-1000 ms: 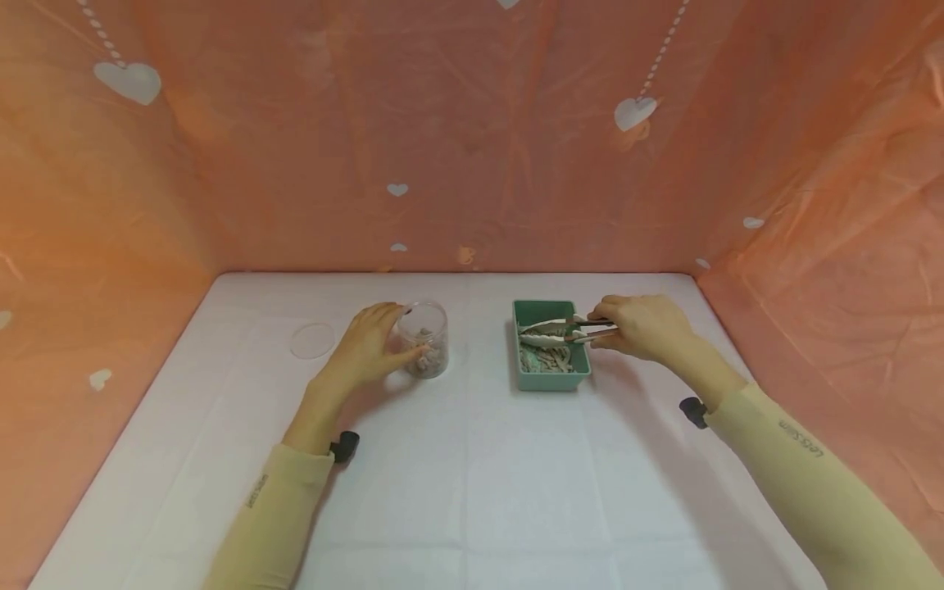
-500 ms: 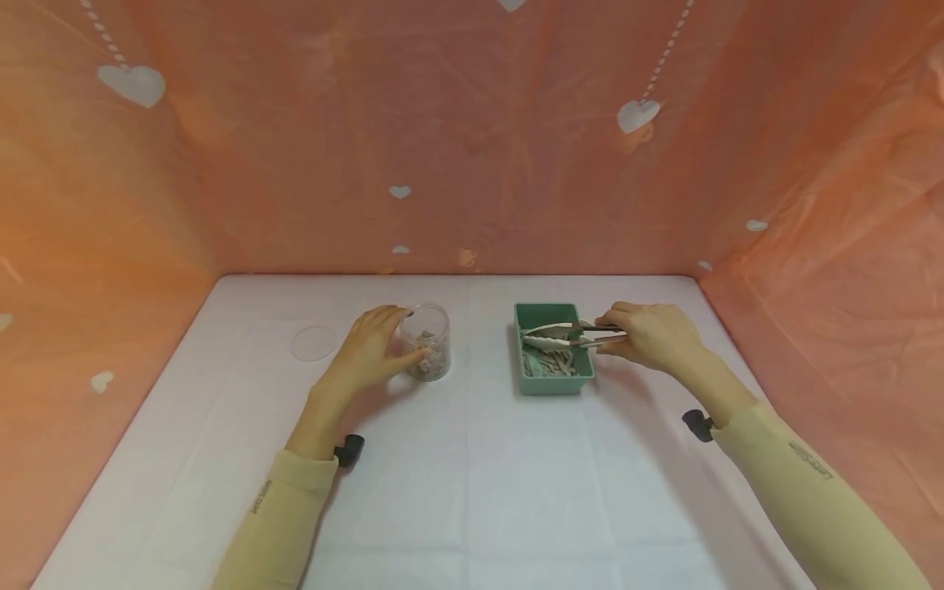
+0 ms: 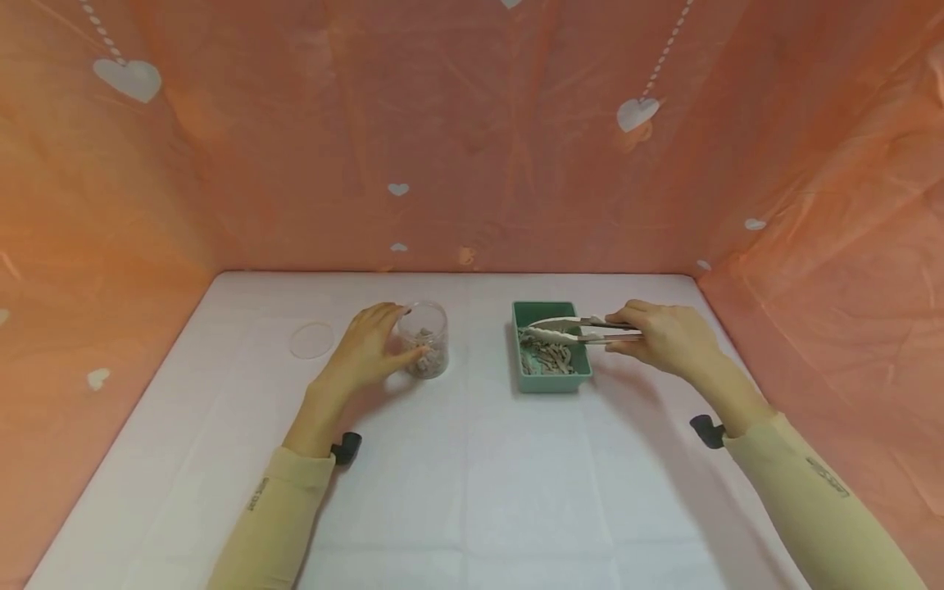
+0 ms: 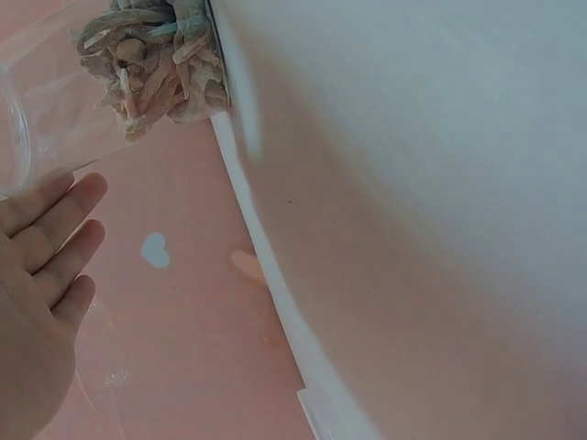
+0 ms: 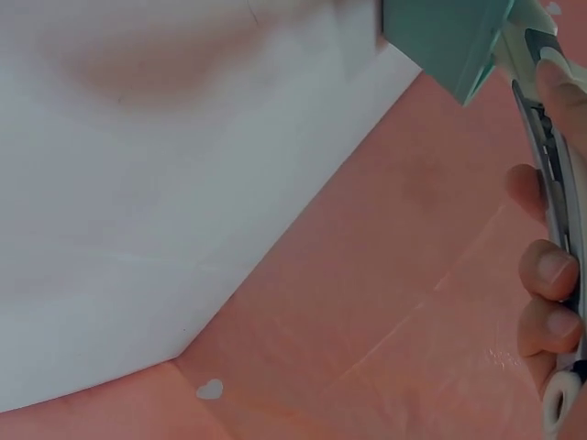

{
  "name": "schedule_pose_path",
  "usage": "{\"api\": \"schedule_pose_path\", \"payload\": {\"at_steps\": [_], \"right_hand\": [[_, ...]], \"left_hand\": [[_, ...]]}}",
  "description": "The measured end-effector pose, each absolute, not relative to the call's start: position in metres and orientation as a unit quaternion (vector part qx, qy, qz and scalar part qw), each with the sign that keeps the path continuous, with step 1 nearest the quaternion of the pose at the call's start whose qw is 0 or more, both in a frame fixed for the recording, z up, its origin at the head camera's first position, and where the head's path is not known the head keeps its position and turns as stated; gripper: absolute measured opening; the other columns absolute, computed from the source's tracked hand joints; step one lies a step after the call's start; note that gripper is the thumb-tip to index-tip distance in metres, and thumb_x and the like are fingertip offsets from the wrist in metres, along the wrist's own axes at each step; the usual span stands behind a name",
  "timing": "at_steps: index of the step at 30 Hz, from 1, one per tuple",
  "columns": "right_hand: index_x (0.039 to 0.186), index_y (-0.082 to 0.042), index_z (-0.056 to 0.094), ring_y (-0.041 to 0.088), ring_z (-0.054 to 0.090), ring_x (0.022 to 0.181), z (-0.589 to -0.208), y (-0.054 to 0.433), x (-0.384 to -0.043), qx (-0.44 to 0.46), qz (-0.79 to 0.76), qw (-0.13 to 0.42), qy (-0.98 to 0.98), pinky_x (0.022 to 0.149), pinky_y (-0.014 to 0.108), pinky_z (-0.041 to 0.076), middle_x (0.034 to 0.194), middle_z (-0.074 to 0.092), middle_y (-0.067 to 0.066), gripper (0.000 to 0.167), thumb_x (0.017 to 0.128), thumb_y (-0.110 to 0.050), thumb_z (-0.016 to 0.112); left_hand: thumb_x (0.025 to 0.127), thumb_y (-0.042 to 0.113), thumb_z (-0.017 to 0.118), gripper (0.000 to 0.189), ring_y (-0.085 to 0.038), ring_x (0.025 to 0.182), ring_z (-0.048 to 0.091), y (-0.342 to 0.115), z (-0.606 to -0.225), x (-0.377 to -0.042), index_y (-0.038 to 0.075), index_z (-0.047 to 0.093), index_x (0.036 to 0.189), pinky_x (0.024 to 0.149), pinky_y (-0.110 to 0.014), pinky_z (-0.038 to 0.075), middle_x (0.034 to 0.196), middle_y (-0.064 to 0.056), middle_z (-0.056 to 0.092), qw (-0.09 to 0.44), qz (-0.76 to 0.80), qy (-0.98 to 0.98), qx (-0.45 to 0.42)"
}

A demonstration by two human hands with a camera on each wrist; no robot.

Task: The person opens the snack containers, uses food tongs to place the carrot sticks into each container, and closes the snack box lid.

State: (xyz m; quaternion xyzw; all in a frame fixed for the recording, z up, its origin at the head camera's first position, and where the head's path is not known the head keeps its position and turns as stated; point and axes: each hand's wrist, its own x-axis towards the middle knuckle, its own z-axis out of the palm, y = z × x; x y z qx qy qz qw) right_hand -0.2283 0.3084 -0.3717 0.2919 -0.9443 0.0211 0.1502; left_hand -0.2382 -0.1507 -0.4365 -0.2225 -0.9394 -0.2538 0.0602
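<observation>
My left hand [image 3: 366, 348] holds a clear round jar [image 3: 446, 338] from its left side, thumb on the near wall and fingers by the far rim. Lidless and upright, the jar contains greyish-brown dried strips [image 4: 151, 69]; the left wrist view shows them heaped at its bottom. To the right, my right hand [image 3: 669, 338] grips metal tongs [image 3: 601, 337] with pale scalloped ends. Those ends reach over the right wall of a green rectangular container [image 3: 551, 383], above more strips [image 3: 551, 358] inside. In the right wrist view, my fingers [image 5: 553, 268] wrap the tongs' handle.
A thin clear disc [image 3: 311, 340], like a lid, lies left of my left hand. White cloth covers the table [image 3: 472, 492]. Orange sheeting [image 3: 472, 147] with hearts stands behind it and along both sides.
My right hand has shifted right and slightly down in the head view, drawing the tongs partly back across the green container. My left hand and the jar keep their place.
</observation>
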Motion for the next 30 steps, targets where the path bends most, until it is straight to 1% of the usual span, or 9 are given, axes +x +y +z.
{"api": "schedule_pose_path", "payload": {"at_steps": [3,9,17,18,20,22,24,27,30], "right_hand": [[0.107,-0.013,0.078,0.023,0.066,0.064,-0.37,0.311,-0.226,0.289,0.031,0.152,-0.945,0.05,0.039,0.047,0.091,0.07,0.0,0.038,0.077,-0.031,0.092],[0.106,-0.013,0.079,0.022,0.067,0.064,-0.367,0.317,-0.222,0.295,0.045,0.189,-0.935,0.048,0.037,0.046,0.09,0.07,0.0,0.039,0.074,-0.028,0.094],[0.108,-0.017,0.079,0.026,0.07,0.07,-0.362,0.321,-0.218,0.273,0.041,0.201,-0.94,0.045,0.042,0.045,0.092,0.071,-0.001,0.042,0.073,-0.036,0.093],[0.108,-0.016,0.078,0.027,0.07,0.07,-0.361,0.322,-0.218,0.275,0.042,0.207,-0.938,0.044,0.043,0.045,0.092,0.07,0.0,0.044,0.077,-0.045,0.09],[0.107,-0.016,0.078,0.028,0.069,0.068,-0.359,0.322,-0.218,0.28,0.046,0.223,-0.933,0.043,0.044,0.044,0.091,0.07,0.0,0.054,0.085,-0.065,0.075],[0.107,-0.015,0.077,0.029,0.067,0.065,-0.357,0.321,-0.218,0.292,0.052,0.246,-0.923,0.04,0.044,0.042,0.09,0.07,0.002,0.07,0.09,-0.079,0.054],[0.106,-0.015,0.077,0.028,0.064,0.061,-0.354,0.319,-0.219,0.303,0.059,0.269,-0.912,0.039,0.044,0.04,0.089,0.069,0.002,0.084,0.091,-0.084,0.033],[0.106,-0.014,0.077,0.027,0.059,0.054,-0.349,0.315,-0.22,0.311,0.068,0.292,-0.902,0.038,0.042,0.038,0.089,0.07,0.003,0.084,0.092,-0.084,0.033],[0.108,-0.014,0.076,0.026,0.06,0.054,-0.345,0.309,-0.22,0.312,0.073,0.302,-0.898,0.038,0.042,0.039,0.092,0.073,0.003,0.083,0.093,-0.083,0.034]], "left_hand": [[0.092,0.044,0.077,0.079,-0.044,0.145,0.039,-0.151,-0.436,-0.238,-0.005,0.051,0.148,0.124,-0.058,0.024,0.15,-0.026,0.051,0.061,-0.253,-0.939,-0.223],[0.091,0.045,0.077,0.079,-0.043,0.145,0.04,-0.15,-0.435,-0.238,-0.005,0.051,0.147,0.124,-0.058,0.025,0.149,-0.026,0.052,0.065,-0.251,-0.94,-0.223],[0.091,0.044,0.078,0.078,-0.043,0.144,0.042,-0.15,-0.436,-0.238,-0.006,0.052,0.146,0.124,-0.058,0.026,0.148,-0.026,0.053,0.072,-0.251,-0.938,-0.227],[0.091,0.044,0.078,0.078,-0.043,0.144,0.042,-0.15,-0.436,-0.238,-0.005,0.052,0.146,0.124,-0.058,0.026,0.148,-0.026,0.053,0.071,-0.252,-0.938,-0.227],[0.091,0.044,0.078,0.078,-0.043,0.144,0.041,-0.15,-0.436,-0.238,-0.005,0.052,0.146,0.124,-0.058,0.025,0.148,-0.026,0.053,0.07,-0.252,-0.939,-0.225],[0.091,0.044,0.077,0.078,-0.043,0.144,0.04,-0.15,-0.436,-0.238,-0.005,0.052,0.146,0.124,-0.058,0.025,0.149,-0.026,0.052,0.068,-0.251,-0.939,-0.223],[0.091,0.044,0.077,0.078,-0.043,0.144,0.04,-0.15,-0.436,-0.238,-0.005,0.052,0.147,0.124,-0.059,0.025,0.149,-0.026,0.052,0.067,-0.251,-0.94,-0.222],[0.091,0.043,0.077,0.078,-0.044,0.144,0.041,-0.15,-0.436,-0.237,-0.005,0.052,0.146,0.124,-0.059,0.025,0.149,-0.027,0.052,0.068,-0.251,-0.94,-0.223],[0.091,0.044,0.077,0.078,-0.044,0.144,0.041,-0.15,-0.436,-0.237,-0.005,0.052,0.146,0.123,-0.059,0.026,0.148,-0.027,0.052,0.069,-0.25,-0.939,-0.224]]}}
